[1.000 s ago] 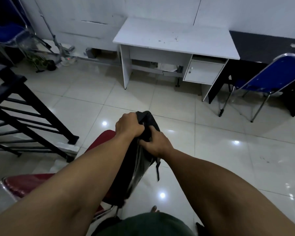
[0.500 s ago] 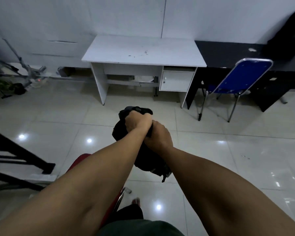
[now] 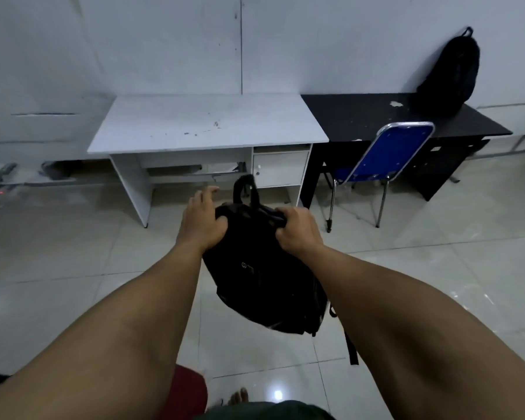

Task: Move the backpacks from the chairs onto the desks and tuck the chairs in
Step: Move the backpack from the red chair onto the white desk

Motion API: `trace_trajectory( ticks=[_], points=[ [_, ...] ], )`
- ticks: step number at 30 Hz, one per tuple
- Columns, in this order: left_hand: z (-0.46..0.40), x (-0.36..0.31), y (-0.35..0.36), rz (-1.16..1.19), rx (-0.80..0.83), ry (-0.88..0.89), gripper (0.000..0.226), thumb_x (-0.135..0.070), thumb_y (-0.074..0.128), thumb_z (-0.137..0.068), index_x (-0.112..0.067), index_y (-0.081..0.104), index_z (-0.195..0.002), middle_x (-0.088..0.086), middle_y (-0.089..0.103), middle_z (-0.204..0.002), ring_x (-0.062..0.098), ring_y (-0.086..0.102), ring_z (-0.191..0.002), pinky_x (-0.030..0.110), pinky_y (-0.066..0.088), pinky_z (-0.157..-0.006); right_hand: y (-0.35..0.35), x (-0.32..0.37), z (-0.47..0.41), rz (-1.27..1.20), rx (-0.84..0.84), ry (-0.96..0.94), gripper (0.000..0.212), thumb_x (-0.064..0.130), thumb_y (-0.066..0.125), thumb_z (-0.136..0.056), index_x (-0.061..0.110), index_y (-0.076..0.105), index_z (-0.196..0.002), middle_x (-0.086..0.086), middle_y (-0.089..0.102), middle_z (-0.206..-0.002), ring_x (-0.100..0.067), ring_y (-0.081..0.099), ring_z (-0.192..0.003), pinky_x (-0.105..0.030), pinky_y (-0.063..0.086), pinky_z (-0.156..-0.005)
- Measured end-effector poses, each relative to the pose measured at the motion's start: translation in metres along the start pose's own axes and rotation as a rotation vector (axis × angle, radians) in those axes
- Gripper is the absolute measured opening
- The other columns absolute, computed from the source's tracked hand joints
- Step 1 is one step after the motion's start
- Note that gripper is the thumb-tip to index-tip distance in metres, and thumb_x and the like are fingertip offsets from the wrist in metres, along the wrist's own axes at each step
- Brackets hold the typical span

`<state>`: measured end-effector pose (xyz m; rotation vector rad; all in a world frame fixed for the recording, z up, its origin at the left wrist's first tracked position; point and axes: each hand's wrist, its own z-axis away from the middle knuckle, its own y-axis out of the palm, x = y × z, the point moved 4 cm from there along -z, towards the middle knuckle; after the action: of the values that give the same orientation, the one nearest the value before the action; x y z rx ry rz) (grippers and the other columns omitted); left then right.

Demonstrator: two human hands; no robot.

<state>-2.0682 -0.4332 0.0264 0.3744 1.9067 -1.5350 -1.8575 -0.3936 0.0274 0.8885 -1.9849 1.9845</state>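
Observation:
I hold a black backpack (image 3: 264, 277) in the air above the tiled floor, a few steps from the white desk (image 3: 206, 122). My left hand (image 3: 202, 221) grips its top left corner with the index finger stretched out. My right hand (image 3: 296, 228) grips the top right by the strap. Its carry loop sticks up between my hands. A corner of the red chair (image 3: 184, 392) shows under my left arm. A second black backpack (image 3: 449, 74) leans on the wall atop the black desk (image 3: 361, 116). A blue chair (image 3: 376, 165) stands pulled out before that desk.
The white desk has a small cupboard (image 3: 279, 169) on its right side and a keyboard shelf beneath. Cables and clutter (image 3: 3, 177) lie by the wall at the far left. Glossy tiles stretch between me and the desks. My bare foot (image 3: 240, 397) shows at the bottom.
The backpack has come off the red chair and moved forward and up toward the white desk. My hands have spread apart on its top. The view has swung right and nearer the desks.

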Motion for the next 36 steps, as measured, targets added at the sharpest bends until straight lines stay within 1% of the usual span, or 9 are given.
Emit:
trace_trajectory(
  ticks=[3, 6, 8, 12, 17, 22, 27, 31, 36],
  points=[
    [-0.028, -0.006, 0.009, -0.084, 0.123, 0.053, 0.074, -0.015, 0.057, -0.079, -0.028, 0.031, -0.147, 0.008, 0.04, -0.145, 0.029, 0.039, -0.132, 0.047, 0.038, -0.108, -0.009, -0.01, -0.021, 0.01, -0.037, -0.017, 0.035, 0.011, 0.061, -0.079, 0.023, 0.072, -0.111, -0.009, 0.073, -0.094, -0.031, 0.067, -0.088, -0.03, 0.048, -0.066],
    [-0.059, -0.018, 0.03, -0.131, 0.344, 0.12, 0.075, -0.029, 0.068, -0.081, -0.025, 0.034, -0.148, 0.007, 0.044, -0.145, 0.029, 0.041, -0.134, 0.043, 0.038, -0.11, -0.016, -0.024, -0.045, -0.034, -0.066, 0.009, 0.036, 0.004, 0.059, -0.079, 0.021, 0.073, -0.108, -0.006, 0.073, -0.091, -0.028, 0.066, -0.086, -0.029, 0.049, -0.067],
    [-0.089, -0.03, 0.043, -0.142, 0.374, 0.105, 0.069, -0.04, 0.073, -0.081, -0.025, 0.042, -0.14, 0.006, 0.051, -0.139, 0.028, 0.049, -0.128, 0.044, 0.042, -0.107, -0.02, -0.036, -0.067, -0.039, -0.074, 0.014, 0.037, 0.002, 0.056, -0.077, 0.02, 0.073, -0.105, -0.006, 0.072, -0.087, -0.028, 0.065, -0.084, -0.03, 0.049, -0.067],
    [-0.131, -0.054, 0.057, -0.277, 0.28, 0.2, 0.04, -0.044, 0.063, -0.087, -0.029, 0.054, -0.123, 0.005, 0.064, -0.119, 0.03, 0.058, -0.113, 0.047, 0.048, -0.094, -0.031, -0.052, -0.104, -0.031, -0.058, -0.025, 0.046, 0.001, 0.053, -0.075, 0.023, 0.071, -0.111, -0.006, 0.072, -0.094, -0.03, 0.066, -0.089, -0.039, 0.056, -0.073],
    [-0.18, -0.093, 0.099, -0.116, 0.116, 0.207, 0.022, -0.032, 0.052, -0.095, -0.026, 0.05, -0.116, 0.008, 0.054, -0.113, 0.03, 0.056, -0.099, 0.041, 0.051, -0.08, -0.063, -0.09, -0.186, -0.04, -0.096, -0.06, 0.048, -0.002, 0.053, -0.077, 0.022, 0.07, -0.115, -0.006, 0.072, -0.103, -0.028, 0.065, -0.098, -0.038, 0.055, -0.083],
    [-0.241, -0.13, 0.115, -0.121, -0.036, 0.193, 0.022, -0.026, 0.051, -0.096, -0.025, 0.052, -0.118, 0.006, 0.056, -0.111, 0.03, 0.058, -0.096, 0.034, 0.045, -0.069, -0.092, -0.114, -0.256, -0.014, -0.064, -0.137, 0.041, -0.002, 0.051, -0.082, 0.015, 0.065, -0.117, -0.005, 0.061, -0.104, -0.028, 0.058, -0.097, -0.041, 0.05, -0.084],
    [-0.294, -0.17, 0.123, -0.165, -0.172, 0.173, 0.02, -0.028, 0.043, -0.099, -0.017, 0.046, -0.116, 0.008, 0.052, -0.109, 0.034, 0.059, -0.083, 0.041, 0.051, -0.067, -0.123, -0.12, -0.32, -0.002, -0.035, -0.181, 0.036, -0.002, 0.046, -0.08, 0.01, 0.057, -0.113, -0.01, 0.06, -0.107, -0.032, 0.058, -0.095, -0.047, 0.05, -0.083],
    [-0.335, -0.193, 0.122, -0.16, -0.273, 0.161, 0.021, -0.025, 0.045, -0.098, -0.012, 0.047, -0.113, 0.011, 0.053, -0.107, 0.034, 0.057, -0.081, 0.038, 0.045, -0.068, -0.141, -0.12, -0.364, -0.016, -0.092, -0.168, 0.038, 0.002, 0.042, -0.077, 0.014, 0.049, -0.112, -0.008, 0.06, -0.102, -0.031, 0.058, -0.088, -0.05, 0.052, -0.079],
    [-0.397, -0.213, 0.129, -0.147, -0.38, 0.139, 0.025, -0.031, 0.046, -0.099, -0.009, 0.05, -0.11, 0.012, 0.054, -0.105, 0.035, 0.057, -0.081, 0.038, 0.042, -0.067, -0.156, -0.119, -0.428, -0.047, -0.195, -0.112, 0.034, 0.007, 0.041, -0.08, 0.018, 0.047, -0.111, -0.005, 0.062, -0.09, -0.032, 0.06, -0.081, -0.046, 0.051, -0.074]
  ],
)
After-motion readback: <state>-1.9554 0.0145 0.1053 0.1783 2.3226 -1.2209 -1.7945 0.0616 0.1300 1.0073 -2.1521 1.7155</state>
